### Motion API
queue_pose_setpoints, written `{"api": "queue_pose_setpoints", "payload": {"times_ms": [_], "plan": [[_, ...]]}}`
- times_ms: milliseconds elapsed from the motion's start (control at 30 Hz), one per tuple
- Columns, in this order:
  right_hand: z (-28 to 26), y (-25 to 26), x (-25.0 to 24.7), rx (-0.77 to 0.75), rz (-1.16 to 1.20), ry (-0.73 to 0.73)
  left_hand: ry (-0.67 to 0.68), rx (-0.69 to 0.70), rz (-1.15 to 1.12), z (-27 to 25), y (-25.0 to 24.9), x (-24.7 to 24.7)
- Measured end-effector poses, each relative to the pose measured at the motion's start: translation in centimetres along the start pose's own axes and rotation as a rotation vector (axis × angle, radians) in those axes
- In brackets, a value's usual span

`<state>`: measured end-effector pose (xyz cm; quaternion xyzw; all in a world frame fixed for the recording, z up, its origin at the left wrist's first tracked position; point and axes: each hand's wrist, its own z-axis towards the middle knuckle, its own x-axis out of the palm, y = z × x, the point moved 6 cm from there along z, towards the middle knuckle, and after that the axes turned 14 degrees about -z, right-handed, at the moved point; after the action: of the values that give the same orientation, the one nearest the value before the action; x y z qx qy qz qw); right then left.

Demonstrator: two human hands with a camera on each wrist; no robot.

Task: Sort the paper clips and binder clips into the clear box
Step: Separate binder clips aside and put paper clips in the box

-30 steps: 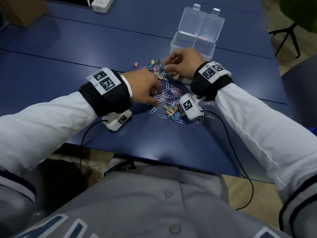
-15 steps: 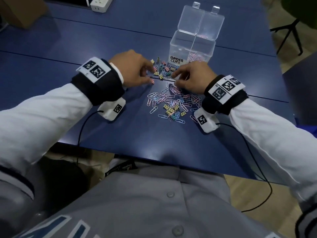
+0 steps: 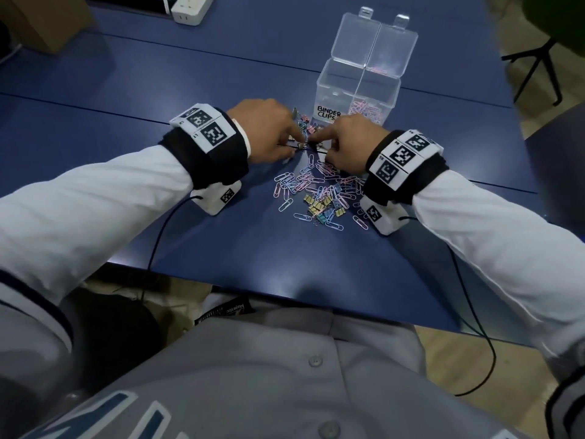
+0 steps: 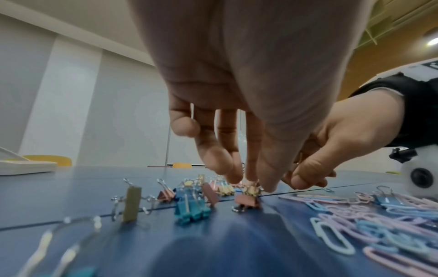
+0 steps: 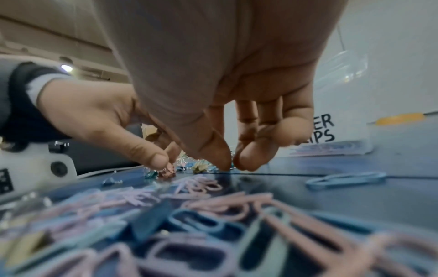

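The clear two-compartment box stands open at the back. Its left cell is labelled BINDER CLIPS and its right cell holds paper clips. A small heap of binder clips lies in front of it, and loose pastel paper clips mixed with more binder clips lie nearer me. My left hand reaches down into the small heap, its thumb and fingertips pinching a pink and gold binder clip. My right hand meets it there. Its thumb and forefinger are pressed together at the table seam, and what lies between them is hidden.
A white power strip and a cardboard box sit at the far left of the blue table. A black stand's legs are on the floor at the right. Camera cables hang over the table's near edge.
My left hand has gone from the paper clips forward to the binder clip heap. My right hand dipped back toward the paper clips, then came in to meet the left.
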<state>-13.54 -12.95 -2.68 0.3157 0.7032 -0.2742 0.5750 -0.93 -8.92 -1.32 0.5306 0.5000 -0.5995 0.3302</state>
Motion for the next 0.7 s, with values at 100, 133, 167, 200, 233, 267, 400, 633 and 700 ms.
{"api": "queue_pose_setpoints", "payload": {"times_ms": [100, 133, 167, 200, 233, 267, 400, 633, 700], "plan": [[0.1, -0.2, -0.1, -0.008, -0.098, -0.028, 0.005, 0.049, 0.011, 0.2, -1.0, 0.1], [0.2, -0.2, -0.2, -0.008, -0.114, -0.043, 0.003, 0.057, 0.015, 0.2, -1.2, 0.1], [0.3, -0.1, -0.3, -0.007, -0.119, -0.049, 0.000, 0.058, 0.018, 0.3, -1.3, 0.0], [0.4, 0.0, -0.4, -0.007, -0.116, -0.053, -0.003, 0.055, 0.024, 0.4, -1.3, -0.1], [0.5, 0.1, -0.5, -0.007, -0.107, -0.054, -0.004, 0.054, 0.032, 0.5, -1.3, -0.1], [0.7, 0.2, -0.6, -0.008, -0.096, -0.052, 0.001, 0.051, 0.039, 0.6, -1.3, -0.1], [0.8, 0.5, -0.6, -0.021, -0.078, -0.006, 0.019, 0.046, 0.036, 0.5, -0.8, -0.1], [-0.6, 0.4, -0.5, -0.075, -0.055, 0.022, -0.034, -0.031, -0.051, -1.1, 1.4, -0.9], [-1.4, -0.1, -0.4, -0.076, -0.013, 0.007, -0.055, -0.029, -0.070, -1.6, 1.4, -1.2]]}}
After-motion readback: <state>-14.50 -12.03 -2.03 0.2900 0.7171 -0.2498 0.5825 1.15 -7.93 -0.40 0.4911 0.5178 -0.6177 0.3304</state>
